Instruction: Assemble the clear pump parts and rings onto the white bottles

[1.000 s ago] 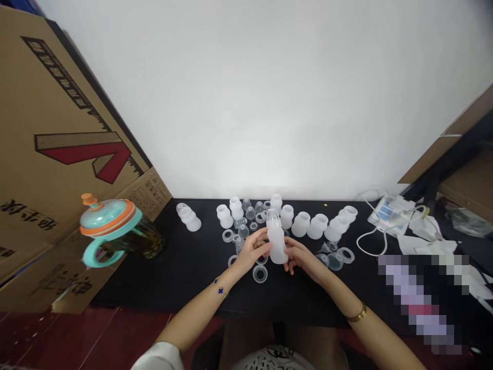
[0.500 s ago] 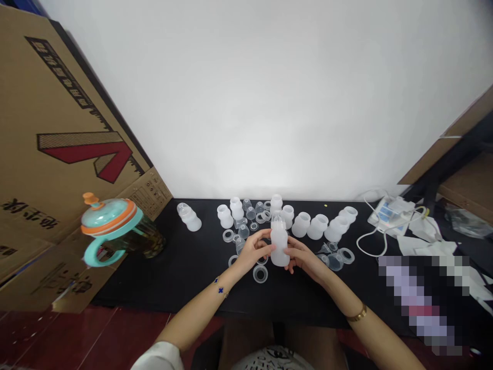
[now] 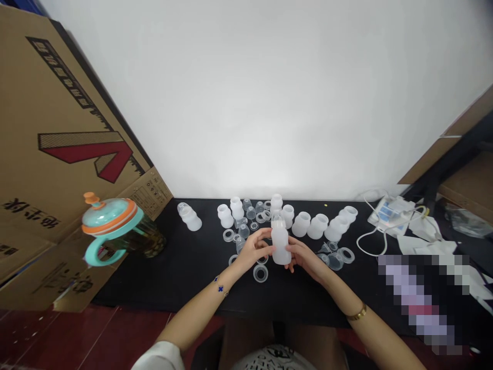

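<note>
A frosted white bottle (image 3: 281, 246) with a clear top stands nearly upright between my two hands. My left hand (image 3: 259, 247) grips its left side, thumb on the front. On the right side, my right hand (image 3: 302, 255) has its thumb against the bottle and its other fingers curled beneath. Behind it are several open white bottles, among them one (image 3: 301, 224) to the right and one (image 3: 225, 216) to the left. Clear caps and rings lie around my hands, with one ring (image 3: 261, 273) just in front. A capped bottle (image 3: 189, 217) lies tilted farther left.
A teal and orange lidded jug (image 3: 111, 216) stands at the left beside a large cardboard box (image 3: 57, 205). White cables and a power strip (image 3: 389, 213) lie on the black table (image 3: 173, 282) at the right. A white wall rises behind.
The held bottle has tilted slightly, its base shifting a little to the right and its top a little lower. Both hands keep hold of it and have hardly moved.
</note>
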Demonstrator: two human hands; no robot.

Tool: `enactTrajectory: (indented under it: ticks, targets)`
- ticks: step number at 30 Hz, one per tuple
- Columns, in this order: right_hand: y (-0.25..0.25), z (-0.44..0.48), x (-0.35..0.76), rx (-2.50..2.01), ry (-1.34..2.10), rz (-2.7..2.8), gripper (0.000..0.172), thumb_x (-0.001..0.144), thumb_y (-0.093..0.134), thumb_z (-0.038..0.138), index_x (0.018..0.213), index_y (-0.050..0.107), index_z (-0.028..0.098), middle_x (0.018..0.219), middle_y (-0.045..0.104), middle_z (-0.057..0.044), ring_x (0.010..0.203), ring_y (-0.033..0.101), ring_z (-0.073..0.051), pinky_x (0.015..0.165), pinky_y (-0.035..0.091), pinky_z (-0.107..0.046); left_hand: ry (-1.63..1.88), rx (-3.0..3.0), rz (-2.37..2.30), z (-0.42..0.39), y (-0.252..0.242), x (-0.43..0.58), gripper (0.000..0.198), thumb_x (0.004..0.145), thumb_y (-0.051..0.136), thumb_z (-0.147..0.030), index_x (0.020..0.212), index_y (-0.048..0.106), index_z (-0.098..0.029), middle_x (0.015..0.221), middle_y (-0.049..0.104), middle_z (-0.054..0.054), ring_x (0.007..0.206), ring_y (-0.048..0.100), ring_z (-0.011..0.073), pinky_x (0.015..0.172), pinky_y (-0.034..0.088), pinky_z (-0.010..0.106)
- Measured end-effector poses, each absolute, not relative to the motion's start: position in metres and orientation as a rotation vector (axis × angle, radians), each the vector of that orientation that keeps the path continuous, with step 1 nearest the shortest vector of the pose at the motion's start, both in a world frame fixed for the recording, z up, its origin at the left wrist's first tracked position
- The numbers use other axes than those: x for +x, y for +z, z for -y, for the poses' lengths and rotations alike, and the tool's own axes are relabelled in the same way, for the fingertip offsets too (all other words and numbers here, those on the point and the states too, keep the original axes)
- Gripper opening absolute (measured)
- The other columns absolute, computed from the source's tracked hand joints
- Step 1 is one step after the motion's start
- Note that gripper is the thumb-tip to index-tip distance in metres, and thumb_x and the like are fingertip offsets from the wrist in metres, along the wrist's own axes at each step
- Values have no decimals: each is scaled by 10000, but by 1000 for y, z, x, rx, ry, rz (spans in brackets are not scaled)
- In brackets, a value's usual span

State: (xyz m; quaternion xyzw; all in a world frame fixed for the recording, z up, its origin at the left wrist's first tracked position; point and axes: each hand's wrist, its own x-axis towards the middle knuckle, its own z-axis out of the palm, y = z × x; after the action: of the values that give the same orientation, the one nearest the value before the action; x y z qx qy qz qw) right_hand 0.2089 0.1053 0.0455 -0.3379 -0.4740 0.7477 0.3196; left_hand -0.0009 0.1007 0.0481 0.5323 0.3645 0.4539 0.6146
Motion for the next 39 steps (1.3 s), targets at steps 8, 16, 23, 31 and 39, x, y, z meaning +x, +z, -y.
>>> enactTrajectory:
  ticks: [8,16,23,31,39]
  targets:
    - [47,-105,210,-906,1908,1297,527,818,694,373,1300,587,189,856,704,-42,598,656,-144,446,489,-203,1056,1218,-824,-102,46,-1,612,701,837,-372,1211,559,-177,1190,629,112,613,571,66,523,476,197]
    - [45,-106,211,-897,1871,1358,482,838,691,343,1294,607,212,885,694,-42,627,649,-145,467,506,-213,1060,1219,-819,-100,51,0,626,684,848,-377,1208,567,-178,1188,629,119,605,580,71,515,462,202]
    - [43,-106,212,-885,1860,1375,475,852,681,322,1310,601,223,860,676,-25,633,645,-142,466,499,-206,1066,1227,-805,-99,51,0,609,713,834,-370,1226,569,-176,1190,631,118,609,581,67,519,460,195]
    - [48,-105,209,-852,1810,1442,499,835,725,345,1305,620,214,917,698,-46,682,614,-148,463,477,-199,1075,1218,-806,-99,53,1,604,690,849,-390,1192,595,-169,1183,641,121,596,565,66,518,447,199]
    - [46,-104,206,-826,1752,1506,516,818,752,354,1302,627,226,1018,705,-65,736,608,-163,459,468,-199,1070,1227,-798,-95,55,-1,578,691,856,-380,1175,623,-166,931,687,70,690,626,146,593,456,233]
